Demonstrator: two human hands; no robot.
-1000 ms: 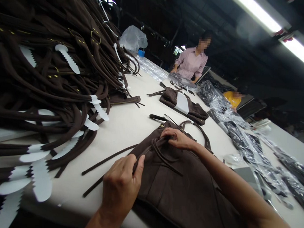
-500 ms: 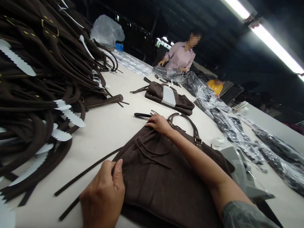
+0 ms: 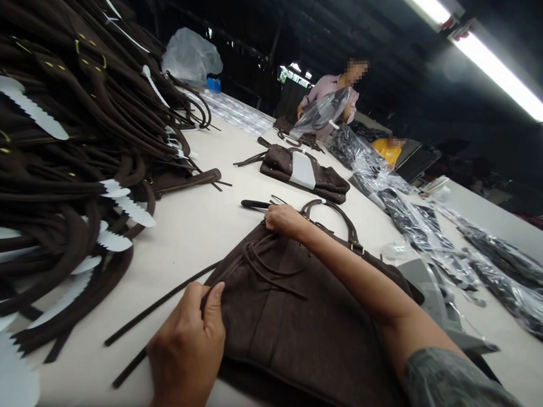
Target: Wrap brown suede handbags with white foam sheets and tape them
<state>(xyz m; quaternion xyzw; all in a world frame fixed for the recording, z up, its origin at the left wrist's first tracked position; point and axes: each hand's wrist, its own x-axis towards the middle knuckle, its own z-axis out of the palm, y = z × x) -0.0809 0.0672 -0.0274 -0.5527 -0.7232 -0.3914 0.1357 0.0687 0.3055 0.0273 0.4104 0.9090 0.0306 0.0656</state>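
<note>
A dark brown handbag (image 3: 320, 326) lies on its side on the pale table (image 3: 179, 236), with thin cords knotted on its face. My left hand (image 3: 189, 337) grips the bag's near left edge, thumb on top and fingers curled beneath. At the far corner of the bag, my right hand (image 3: 284, 219) is closed over the edge, its fingertips mostly hidden. A carrying handle (image 3: 338, 216) arches up beyond my right wrist. Two straps (image 3: 154, 305) stick out to the left, partly behind my left hand.
Brown bags (image 3: 73, 145) with white toothed plastic strips are heaped at the left. Ahead sits a folded brown bag (image 3: 306, 172) with a white band. Plastic-wrapped bags (image 3: 410, 222) line the right. A grey tape dispenser (image 3: 430, 299) stands beside the handbag. A person (image 3: 328, 100) handles plastic at the back.
My right hand has curled more tightly at the bag's corner. My left hand keeps its hold. The person at the back has raised a clear plastic bag.
</note>
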